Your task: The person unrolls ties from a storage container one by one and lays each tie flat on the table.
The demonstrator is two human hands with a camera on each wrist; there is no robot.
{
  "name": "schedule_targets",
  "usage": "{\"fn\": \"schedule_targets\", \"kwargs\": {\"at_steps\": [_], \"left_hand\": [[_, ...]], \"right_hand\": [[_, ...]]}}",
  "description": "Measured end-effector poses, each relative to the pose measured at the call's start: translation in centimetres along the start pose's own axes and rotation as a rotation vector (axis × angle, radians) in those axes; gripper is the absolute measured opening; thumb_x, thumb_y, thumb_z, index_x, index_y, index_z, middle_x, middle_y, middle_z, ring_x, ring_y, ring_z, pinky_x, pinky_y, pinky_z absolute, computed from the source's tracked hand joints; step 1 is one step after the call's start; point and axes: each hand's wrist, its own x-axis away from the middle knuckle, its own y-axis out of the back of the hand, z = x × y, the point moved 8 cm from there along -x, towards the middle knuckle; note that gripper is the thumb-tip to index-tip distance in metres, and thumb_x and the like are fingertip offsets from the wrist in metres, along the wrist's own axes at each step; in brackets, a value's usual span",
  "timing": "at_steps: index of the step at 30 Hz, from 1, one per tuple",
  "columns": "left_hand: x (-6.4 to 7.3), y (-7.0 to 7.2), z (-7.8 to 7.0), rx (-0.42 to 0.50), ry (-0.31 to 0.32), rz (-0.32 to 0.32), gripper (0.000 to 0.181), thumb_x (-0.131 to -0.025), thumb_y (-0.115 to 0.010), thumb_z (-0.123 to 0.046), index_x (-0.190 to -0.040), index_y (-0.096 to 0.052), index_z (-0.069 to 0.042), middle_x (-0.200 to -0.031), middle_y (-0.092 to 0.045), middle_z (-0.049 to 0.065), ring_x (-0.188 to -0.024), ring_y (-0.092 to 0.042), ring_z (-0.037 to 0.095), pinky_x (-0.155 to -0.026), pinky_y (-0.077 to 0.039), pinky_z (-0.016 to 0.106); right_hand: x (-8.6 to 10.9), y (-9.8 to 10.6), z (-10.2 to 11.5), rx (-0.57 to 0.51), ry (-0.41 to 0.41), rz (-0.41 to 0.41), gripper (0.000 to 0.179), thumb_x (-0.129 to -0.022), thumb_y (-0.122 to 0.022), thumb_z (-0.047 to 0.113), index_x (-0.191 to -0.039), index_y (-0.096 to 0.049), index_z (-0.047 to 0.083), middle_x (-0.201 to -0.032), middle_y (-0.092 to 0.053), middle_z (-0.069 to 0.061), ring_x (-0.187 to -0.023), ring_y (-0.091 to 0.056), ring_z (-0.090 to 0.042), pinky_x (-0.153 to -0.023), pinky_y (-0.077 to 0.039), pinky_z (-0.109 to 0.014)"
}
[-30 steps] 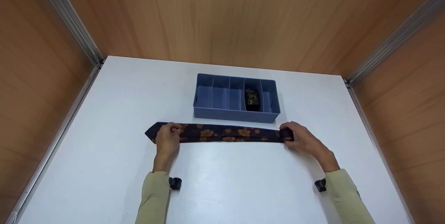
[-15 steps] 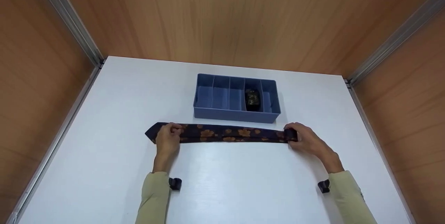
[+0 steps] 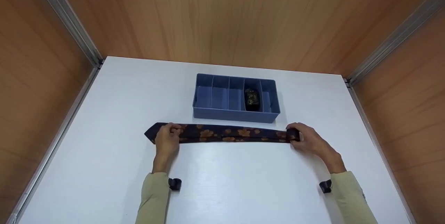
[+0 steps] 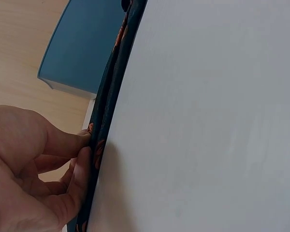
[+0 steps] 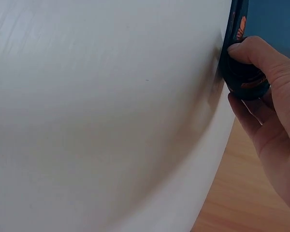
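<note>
- Find the floral necktie (image 3: 222, 134) flat across the white tabletop (image 3: 243, 182); likely light, soft, slightly slippery.
- Pinched near the pointed left end by left hand (image 3: 167, 142); clamped round the rolled right end by right hand (image 3: 309, 142). Best gripped there, against unwinding.
- Note the blue divided tray (image 3: 233, 115) beyond, dark patterned bundle (image 3: 252, 99) inside.

Tie (image 3: 222, 133) on table (image 3: 243, 182), before tray (image 3: 236, 114); bundle (image 3: 252, 99) in tray's second compartment from right.
</note>
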Motion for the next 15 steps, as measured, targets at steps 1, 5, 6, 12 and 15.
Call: {"fn": "schedule_targets", "kwargs": {"at_steps": [1, 5, 6, 12, 15], "left_hand": [[-0.01, -0.02, 0.02, 0.001, 0.001, 0.0, 0.012, -0.096, -0.063, 0.004, -0.105, -0.071, 0.005, -0.101, -0.066, 0.021, -0.096, -0.062, 0.035, -0.086, -0.046, 0.049], [0.02, -0.04, 0.11, 0.01, 0.02, 0.006, 0.012, -0.096, -0.063, 0.003, -0.105, -0.071, 0.004, -0.103, -0.066, 0.021, -0.097, -0.062, 0.034, -0.086, -0.046, 0.047], [0.04, -0.03, 0.15, 0.011, 0.028, 0.009, 0.012, -0.097, -0.062, 0.003, -0.106, -0.071, 0.004, -0.104, -0.065, 0.021, -0.097, -0.062, 0.034, -0.086, -0.046, 0.047], [0.09, 0.0, 0.28, 0.014, 0.052, 0.028, 0.013, -0.099, -0.061, 0.001, -0.108, -0.07, 0.003, -0.107, -0.064, 0.02, -0.099, -0.06, 0.033, -0.086, -0.045, 0.046], [0.07, -0.05, 0.37, 0.01, 0.061, 0.033, 0.013, -0.099, -0.061, 0.0, -0.108, -0.07, 0.003, -0.106, -0.063, 0.02, -0.099, -0.06, 0.032, -0.085, -0.045, 0.046]], "right_hand": [[0.04, 0.02, -0.07, -0.003, 0.0, 0.001, 0.051, -0.083, -0.077, -0.008, -0.13, -0.062, 0.005, -0.125, -0.066, -0.011, -0.113, -0.058, -0.028, -0.097, -0.046, -0.051], [0.14, 0.17, -0.44, -0.007, -0.016, -0.003, 0.05, -0.083, -0.077, -0.009, -0.129, -0.062, 0.004, -0.125, -0.065, -0.012, -0.115, -0.058, -0.03, -0.098, -0.046, -0.052], [0.16, 0.23, -0.51, -0.004, -0.015, -0.008, 0.05, -0.083, -0.077, -0.009, -0.129, -0.062, 0.004, -0.125, -0.066, -0.012, -0.115, -0.058, -0.03, -0.098, -0.046, -0.053], [0.31, 0.48, -0.7, 0.002, -0.016, -0.022, 0.048, -0.082, -0.076, -0.01, -0.127, -0.062, 0.003, -0.124, -0.066, -0.013, -0.113, -0.058, -0.032, -0.098, -0.046, -0.054], [0.45, 0.69, -0.78, 0.02, -0.017, -0.027, 0.047, -0.082, -0.076, -0.01, -0.126, -0.063, 0.003, -0.123, -0.066, -0.012, -0.112, -0.058, -0.03, -0.097, -0.046, -0.052]]}}
